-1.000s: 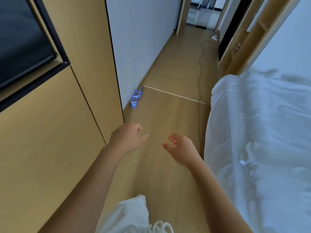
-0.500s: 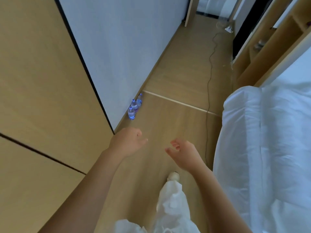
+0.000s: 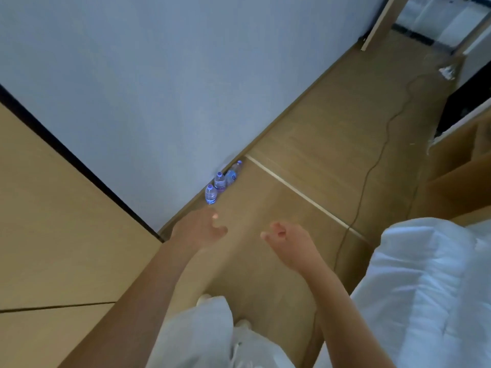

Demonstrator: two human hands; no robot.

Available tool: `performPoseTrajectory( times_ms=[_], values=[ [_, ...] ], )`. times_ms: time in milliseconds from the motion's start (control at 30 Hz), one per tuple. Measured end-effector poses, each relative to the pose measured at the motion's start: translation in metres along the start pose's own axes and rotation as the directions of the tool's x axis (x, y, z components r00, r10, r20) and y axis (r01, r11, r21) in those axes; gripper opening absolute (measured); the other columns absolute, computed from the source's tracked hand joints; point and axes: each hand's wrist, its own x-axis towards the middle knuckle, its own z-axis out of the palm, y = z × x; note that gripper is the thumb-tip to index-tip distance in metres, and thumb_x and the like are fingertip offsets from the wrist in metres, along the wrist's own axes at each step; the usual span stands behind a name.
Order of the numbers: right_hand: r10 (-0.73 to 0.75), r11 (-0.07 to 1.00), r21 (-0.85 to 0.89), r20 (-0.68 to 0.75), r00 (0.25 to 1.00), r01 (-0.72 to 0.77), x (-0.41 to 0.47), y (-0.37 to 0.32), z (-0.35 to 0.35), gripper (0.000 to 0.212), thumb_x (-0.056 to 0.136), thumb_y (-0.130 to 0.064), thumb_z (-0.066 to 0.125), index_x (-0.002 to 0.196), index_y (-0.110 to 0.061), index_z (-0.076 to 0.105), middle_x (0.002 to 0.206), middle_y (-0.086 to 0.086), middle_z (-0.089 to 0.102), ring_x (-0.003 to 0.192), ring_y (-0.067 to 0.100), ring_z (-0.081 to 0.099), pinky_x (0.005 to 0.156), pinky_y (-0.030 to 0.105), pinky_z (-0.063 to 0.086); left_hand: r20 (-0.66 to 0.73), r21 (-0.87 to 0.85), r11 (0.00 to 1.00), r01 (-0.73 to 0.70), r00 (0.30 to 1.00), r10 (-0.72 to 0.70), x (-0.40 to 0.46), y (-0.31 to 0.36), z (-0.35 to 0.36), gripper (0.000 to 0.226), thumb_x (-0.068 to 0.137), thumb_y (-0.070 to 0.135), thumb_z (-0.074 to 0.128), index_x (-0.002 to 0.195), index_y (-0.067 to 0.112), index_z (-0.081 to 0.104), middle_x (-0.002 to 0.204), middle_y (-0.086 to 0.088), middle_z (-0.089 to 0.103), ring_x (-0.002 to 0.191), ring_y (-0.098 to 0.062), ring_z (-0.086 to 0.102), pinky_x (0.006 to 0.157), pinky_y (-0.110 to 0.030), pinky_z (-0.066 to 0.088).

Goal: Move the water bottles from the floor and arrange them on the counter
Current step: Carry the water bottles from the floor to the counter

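Three small clear water bottles with blue caps stand in a row on the wooden floor against the white wall: the nearest bottle [image 3: 210, 194], the middle bottle [image 3: 219, 181] and the farthest bottle [image 3: 233, 172]. My left hand [image 3: 200, 229] hovers just short of the nearest bottle, fingers loosely curled and empty. My right hand [image 3: 288, 241] floats to its right, also loosely curled and holding nothing. No counter is in view.
A tall wooden cabinet [image 3: 66, 235] fills the left side. A bed with white bedding [image 3: 430, 288] lies on the right. A black cable [image 3: 372, 166] runs along the floor by the bed. Wooden shelving [image 3: 462, 168] stands far right. My white-trousered legs [image 3: 212, 335] show below.
I have walked forward along the passage, so the bottles are closer and now lie just ahead of my left hand. Both hands stay extended and empty.
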Motion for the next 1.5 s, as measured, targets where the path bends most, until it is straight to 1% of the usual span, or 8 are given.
performPoseTrajectory(
  times_ms=[100,300,467,767,933,1200,1333,1500],
  values=[
    [-0.032,0.999,-0.008,0.074,0.997,0.033,0.05,-0.008,-0.015,0.049,0.092,-0.038,0.054,0.132,-0.011,0.049,0.135,0.005,0.052,0.124,0.021,0.048,0.099,0.029,0.035,-0.027,0.007,0.999,0.04,0.999,-0.04,0.049,0.004,0.0,0.051,0.084,0.046,0.054,0.13,0.028,0.046,0.127,0.01,0.053,0.114,-0.013,0.052,0.088,-0.028,0.041],
    [-0.058,0.995,0.085,0.161,0.985,0.044,0.173,-0.022,-0.034,0.045,0.09,-0.035,0.059,0.129,-0.014,0.05,0.131,-0.003,0.052,0.118,0.008,0.049,0.09,0.014,0.032,-0.003,-0.222,0.956,0.194,0.98,-0.2,0.174,0.005,0.017,0.059,0.081,0.044,0.059,0.135,0.026,0.042,0.125,0.009,0.054,0.104,-0.01,0.053,0.083,-0.026,0.039],
    [-0.065,0.997,0.064,0.212,0.975,0.053,0.278,-0.028,-0.025,0.031,0.087,-0.032,0.062,0.114,-0.017,0.057,0.112,-0.007,0.056,0.104,0.005,0.052,0.082,0.014,0.034,0.079,-0.288,0.9,0.328,0.944,-0.319,0.269,-0.005,0.045,0.068,0.083,0.045,0.061,0.141,0.022,0.034,0.132,0.003,0.051,0.12,-0.017,0.05,0.095,-0.031,0.042],
    [-0.09,0.98,-0.111,0.487,0.869,0.164,0.449,-0.009,0.06,0.038,0.088,-0.035,0.059,0.121,-0.016,0.056,0.124,-0.002,0.057,0.115,0.01,0.052,0.094,0.02,0.039,0.106,-0.575,0.626,0.526,0.807,-0.581,0.405,-0.038,0.114,0.058,0.076,0.039,0.071,0.126,0.02,0.049,0.111,0.001,0.058,0.097,-0.016,0.054,0.083,-0.028,0.042],
    [-0.063,0.964,-0.175,0.578,0.814,0.199,0.549,0.034,0.143,0.037,0.086,-0.035,0.061,0.118,-0.016,0.057,0.123,-0.002,0.058,0.112,0.011,0.053,0.09,0.022,0.041,0.127,-0.526,0.57,0.632,0.721,-0.681,0.484,-0.082,0.191,0.079,0.075,0.044,0.071,0.14,0.021,0.033,0.135,-0.006,0.047,0.119,-0.026,0.05,0.091,-0.036,0.044],
    [0.002,0.976,-0.19,0.488,0.873,0.105,0.708,0.077,0.265,0.061,0.08,-0.03,0.069,0.133,-0.009,0.046,0.127,0.004,0.055,0.111,0.02,0.055,0.084,0.022,0.041,0.134,-0.473,0.563,0.678,0.687,-0.715,0.599,-0.171,0.272,0.098,0.07,0.043,0.078,0.145,0.018,0.02,0.142,-0.014,0.034,0.128,-0.033,0.04,0.097,-0.042,0.041],
    [-0.083,0.981,-0.124,0.421,0.903,0.149,0.757,0.085,0.309,0.052,0.073,-0.019,0.075,0.119,-0.012,0.051,0.098,-0.004,0.058,0.073,0.007,0.054,0.053,0.009,0.038,0.057,-0.502,0.616,0.607,0.734,-0.677,0.639,-0.196,0.295,0.103,0.063,0.041,0.083,0.144,0.021,0.022,0.14,-0.015,0.033,0.128,-0.036,0.037,0.099,-0.045,0.038],
    [-0.162,0.972,-0.106,0.349,0.923,0.21,0.792,0.087,0.347,0.067,0.065,-0.022,0.081,0.121,-0.01,0.046,0.121,0.008,0.055,0.1,0.021,0.057,0.079,0.029,0.048,0.016,-0.57,0.639,0.516,0.785,-0.619,0.672,-0.212,0.309,0.107,0.059,0.039,0.086,0.144,0.027,0.023,0.139,-0.01,0.039,0.128,-0.032,0.04,0.104,-0.044,0.038]
  ],
)
